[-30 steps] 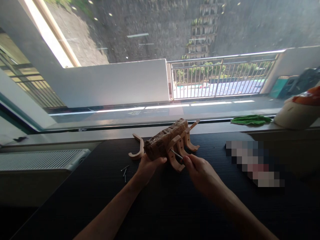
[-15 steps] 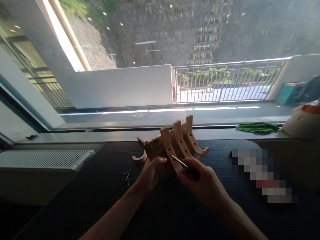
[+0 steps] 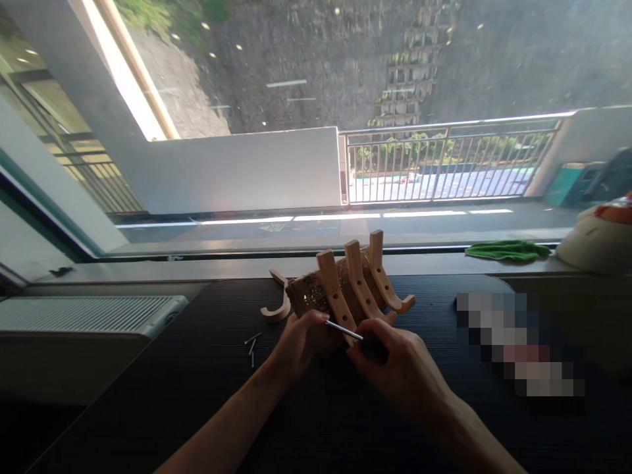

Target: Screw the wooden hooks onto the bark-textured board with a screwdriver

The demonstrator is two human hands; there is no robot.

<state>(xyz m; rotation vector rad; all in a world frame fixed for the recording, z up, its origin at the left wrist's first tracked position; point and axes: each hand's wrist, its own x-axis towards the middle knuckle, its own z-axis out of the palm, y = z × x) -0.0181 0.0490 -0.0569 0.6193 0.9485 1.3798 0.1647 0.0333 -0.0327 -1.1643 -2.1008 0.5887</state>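
A rough wooden block carries three pale wooden hooks standing up from its face. My left hand is wrapped round the block's near end and holds it tilted above the dark table. My right hand is closed on a small screwdriver with a dark handle. Its metal shaft points left, and its tip is at the lower part of the nearest hook. A fourth loose hook lies on the table just left of the block.
A few loose screws lie on the table left of my left hand. A blurred object sits at the right. On the window sill lie a green cloth and a rounded white and orange thing. A radiator is at the left.
The block has been turned up from lying on the table, so the hooks now stand upright. The screwdriver has swung lower and more level, its tip at the nearest hook.
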